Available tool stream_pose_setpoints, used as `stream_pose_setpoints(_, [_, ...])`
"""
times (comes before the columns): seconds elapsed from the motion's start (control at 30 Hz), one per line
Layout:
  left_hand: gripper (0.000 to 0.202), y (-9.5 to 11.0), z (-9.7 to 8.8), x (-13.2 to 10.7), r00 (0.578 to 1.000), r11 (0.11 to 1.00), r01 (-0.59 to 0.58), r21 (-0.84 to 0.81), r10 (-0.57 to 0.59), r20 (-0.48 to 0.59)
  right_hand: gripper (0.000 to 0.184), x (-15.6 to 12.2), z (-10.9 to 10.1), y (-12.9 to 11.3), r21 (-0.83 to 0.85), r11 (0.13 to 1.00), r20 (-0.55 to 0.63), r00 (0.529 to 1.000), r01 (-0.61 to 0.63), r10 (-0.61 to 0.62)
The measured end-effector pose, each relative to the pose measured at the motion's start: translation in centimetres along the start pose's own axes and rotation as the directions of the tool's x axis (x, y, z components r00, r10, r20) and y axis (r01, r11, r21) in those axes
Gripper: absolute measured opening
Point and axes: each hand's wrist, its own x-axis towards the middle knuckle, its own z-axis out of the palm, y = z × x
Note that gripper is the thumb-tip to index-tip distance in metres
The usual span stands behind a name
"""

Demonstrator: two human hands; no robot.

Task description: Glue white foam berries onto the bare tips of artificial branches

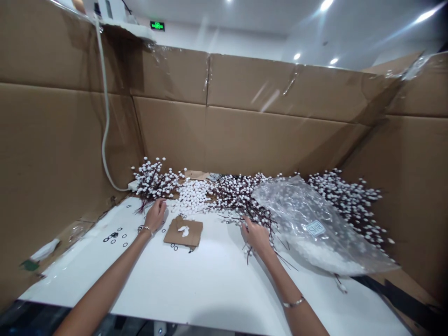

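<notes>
My left hand [156, 216] is at the left edge of a loose heap of white foam berries [192, 196], its fingers curled together. Whatever they hold, if anything, is too small to make out. Just behind it lies a bunch of white-berry stems [156, 179]. My right hand [257, 235] is at the front of a larger pile of dark red stems with white berries [241, 193], with fingers closed around a thin berry stem [231, 218]. Between the hands sits a cardboard square [184, 232] with a white scrap on it.
A clear plastic bag [315, 233] with white contents and a label lies at the right, against more berry stems [346, 200]. Small black rings [114, 235] are scattered at the left of the white tabletop [196, 284]. Cardboard walls [259, 135] surround it; a white cable [105, 116] hangs at left.
</notes>
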Motion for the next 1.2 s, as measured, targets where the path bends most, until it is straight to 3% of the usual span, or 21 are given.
stream_pose_setpoints(0.4, [0.042,-0.4,-0.4,-0.6,0.998,0.993,0.029,-0.113,-0.035,-0.045,0.026,2.5,-0.5,-1.3,0.001,1.0,0.045,0.999,0.019,-0.019])
stream_pose_setpoints(0.67, [0.04,-0.3,-0.5,-0.6,0.995,0.986,0.047,-0.16,-0.06,-0.08,0.032,3.0,-2.0,-0.2,0.15,0.987,-0.058,0.997,0.049,-0.041])
stream_pose_setpoints(0.8, [0.038,0.3,-1.2,-0.7,0.991,0.984,0.049,-0.173,-0.07,-0.118,0.031,3.1,-2.0,0.4,0.227,0.972,-0.044,0.998,0.056,-0.047])
stream_pose_setpoints(0.9, [0.035,2.5,-1.9,-0.9,0.984,0.985,0.01,-0.172,-0.04,-0.172,0.03,2.7,-1.8,0.6,0.289,0.954,0.004,0.996,0.083,-0.088])
stream_pose_setpoints(0.97, [0.033,5.1,-2.2,-0.9,0.985,0.982,-0.086,-0.168,0.058,-0.163,0.034,2.4,-1.8,0.9,0.327,0.941,0.019,0.995,0.088,-0.1])
stream_pose_setpoints(1.1, [0.028,12.3,-2.1,-1.2,0.962,0.953,-0.25,-0.172,0.264,0.063,0.038,2.5,-2.5,2.4,0.482,0.875,-0.019,0.999,0.036,-0.031])
stream_pose_setpoints(1.17, [0.026,15.6,-1.5,-1.6,0.905,0.932,-0.317,-0.176,0.352,0.237,0.04,3.0,-3.0,3.8,0.596,0.803,-0.043,0.998,-0.018,0.054])
stream_pose_setpoints(1.2, [0.025,17.0,-1.0,-1.9,0.849,0.911,-0.369,-0.182,0.41,0.334,0.041,3.4,-3.2,4.7,0.648,0.76,-0.053,0.994,-0.035,0.091])
